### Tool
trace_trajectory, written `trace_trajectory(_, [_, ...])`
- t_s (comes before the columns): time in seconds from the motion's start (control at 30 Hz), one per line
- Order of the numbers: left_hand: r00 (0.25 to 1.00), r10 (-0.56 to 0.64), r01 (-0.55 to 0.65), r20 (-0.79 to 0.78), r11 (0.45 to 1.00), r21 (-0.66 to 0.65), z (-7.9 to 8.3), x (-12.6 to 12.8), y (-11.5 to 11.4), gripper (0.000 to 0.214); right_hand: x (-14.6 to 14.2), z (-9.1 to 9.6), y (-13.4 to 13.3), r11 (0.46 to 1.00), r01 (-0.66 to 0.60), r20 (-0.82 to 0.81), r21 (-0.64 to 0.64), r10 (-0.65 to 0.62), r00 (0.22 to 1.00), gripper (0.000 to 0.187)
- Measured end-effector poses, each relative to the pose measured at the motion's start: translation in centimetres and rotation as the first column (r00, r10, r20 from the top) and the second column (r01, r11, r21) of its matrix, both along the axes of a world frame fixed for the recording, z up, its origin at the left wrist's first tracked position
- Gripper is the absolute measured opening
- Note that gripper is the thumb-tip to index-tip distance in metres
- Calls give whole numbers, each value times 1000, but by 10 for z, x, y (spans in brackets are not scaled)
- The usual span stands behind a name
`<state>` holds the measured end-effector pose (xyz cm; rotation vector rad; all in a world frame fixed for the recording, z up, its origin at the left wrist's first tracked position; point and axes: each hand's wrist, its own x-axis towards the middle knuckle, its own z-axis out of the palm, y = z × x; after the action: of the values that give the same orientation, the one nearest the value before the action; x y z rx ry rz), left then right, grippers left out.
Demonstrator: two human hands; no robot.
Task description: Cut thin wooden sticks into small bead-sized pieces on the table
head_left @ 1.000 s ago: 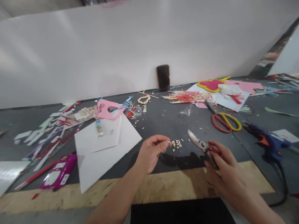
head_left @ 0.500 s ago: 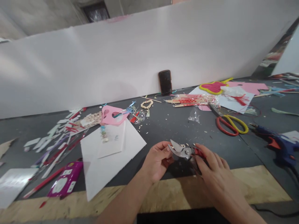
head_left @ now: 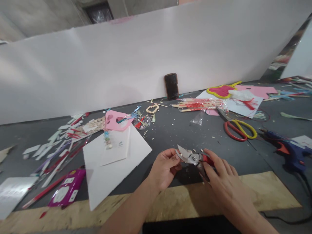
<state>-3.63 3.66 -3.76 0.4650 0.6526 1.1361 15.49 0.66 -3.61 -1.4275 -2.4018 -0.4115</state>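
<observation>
My right hand (head_left: pixel 220 172) is wrapped round the red handles of a pair of pruning shears (head_left: pixel 194 158). Their metal blades are parted and point left, toward my other hand. Thumb and fingers of my left hand (head_left: pixel 165 165) are pinched together right at the blade tips. Whatever sits in that pinch is too small and hidden to name. Small pale cut bits (head_left: pixel 194 150) lie on the dark table just beyond the shears.
Red-and-yellow scissors (head_left: pixel 240 130) and a blue glue gun (head_left: pixel 290 148) lie to the right. Behind are bundled sticks (head_left: pixel 197 104) in plastic and a phone (head_left: pixel 171 86) leaning on the white board. White sheets (head_left: pixel 117 175), a pink cutout (head_left: pixel 117 121) and a purple packet (head_left: pixel 68 188) lie left.
The view has shifted very slightly. Both hands and the shears hold nearly the same pose, blades still apart. The small clear plastic piece behind them has moved a little and changed shape.
</observation>
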Motion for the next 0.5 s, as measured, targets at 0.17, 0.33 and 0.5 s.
trace_trajectory(0.17, [1000, 16, -16, 8, 1000, -5, 0, 0, 0, 18, 3, -6, 2, 998, -48, -51, -40, 46, 998, 17])
trace_trajectory(0.33, [1000, 12, -12, -6, 1000, 23, 0, 0, 0, 18, 4, -4, 6, 997, -68, -85, -41, 64, 994, 24])
trace_trajectory(0.5, [999, 19, -19, -29, 1000, 25, 2, 1, 0, 20, 5, -2, 8, 995, -97, -109, -32, 93, 990, 29])
